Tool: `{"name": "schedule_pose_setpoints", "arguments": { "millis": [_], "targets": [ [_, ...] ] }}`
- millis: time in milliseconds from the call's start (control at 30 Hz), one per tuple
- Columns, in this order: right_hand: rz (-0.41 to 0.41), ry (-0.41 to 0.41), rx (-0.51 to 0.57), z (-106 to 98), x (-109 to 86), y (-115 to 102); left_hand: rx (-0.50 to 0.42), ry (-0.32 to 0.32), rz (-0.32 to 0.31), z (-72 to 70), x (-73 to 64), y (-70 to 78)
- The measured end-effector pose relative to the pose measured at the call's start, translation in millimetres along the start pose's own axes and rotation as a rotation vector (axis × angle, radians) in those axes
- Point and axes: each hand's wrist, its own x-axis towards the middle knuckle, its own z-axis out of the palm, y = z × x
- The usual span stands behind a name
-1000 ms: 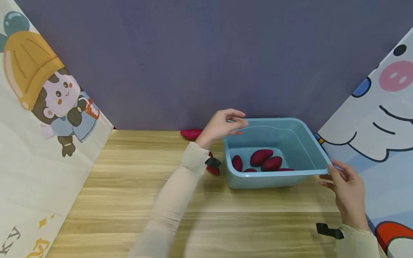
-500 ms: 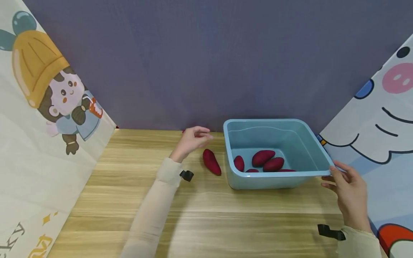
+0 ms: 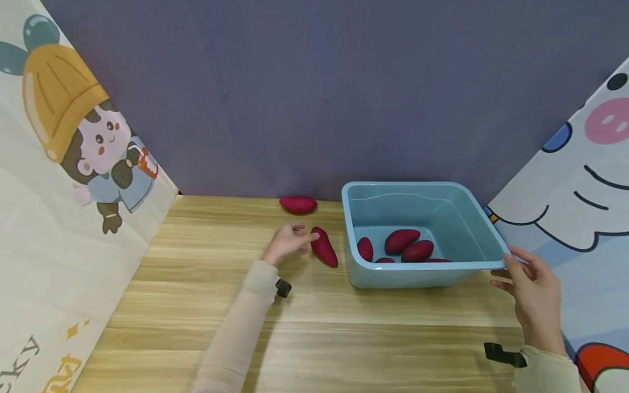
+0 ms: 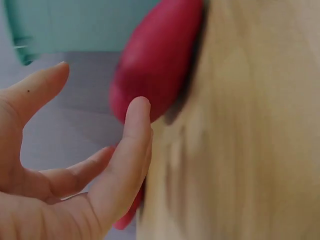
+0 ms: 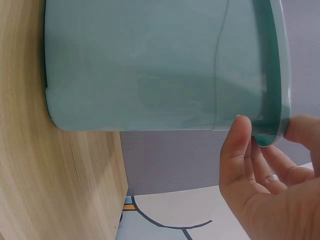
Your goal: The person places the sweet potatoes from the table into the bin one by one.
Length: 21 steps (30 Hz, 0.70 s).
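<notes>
My left hand [image 3: 289,242] is at the near-left side of a red-purple sweet potato [image 3: 325,250] on the table, its thumb and fingers apart. In the left wrist view, a fingertip overlaps the end of that sweet potato [image 4: 155,55]; whether it touches cannot be told. A second sweet potato [image 3: 298,205] lies farther back by the wall. My right hand [image 3: 535,295] pinches the front right corner of the rim of a light blue plastic basin [image 3: 417,277], thumb on top and fingers beneath. Inside the basin lie several sweet potatoes [image 3: 402,241], some partly hidden by its front wall.
A wood-grain table [image 3: 373,349] carries everything. Behind it rises a grey-blue wall panel [image 3: 275,98]. Cartoon-printed panels stand on the left [image 3: 54,229] and the right [image 3: 565,240], the right one close to the basin.
My left hand has come from over the basin's left rim, moving left and then nearer to me, to the sweet potato beside the basin. My right hand keeps its hold on the rim.
</notes>
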Motion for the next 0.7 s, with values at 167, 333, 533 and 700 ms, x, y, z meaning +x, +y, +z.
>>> {"name": "schedule_pose_setpoints", "arguments": {
  "millis": [167,333,533,700],
  "targets": [
    [-0.007,-0.011,0.014,0,-1.0,1,0.171,0.031,-0.011,10.2,1.7,-7.6],
    [-0.015,-0.013,0.003,0,-0.5,0,0.336,0.067,0.016,19.6,5.7,-9.8],
    [-0.010,-0.007,0.009,0,-1.5,0,0.417,0.100,0.035,28.8,11.3,-9.9],
    [-0.020,-0.011,0.018,1,-2.4,2,0.381,0.102,0.035,29.5,12.3,-13.4]
  ]
}}
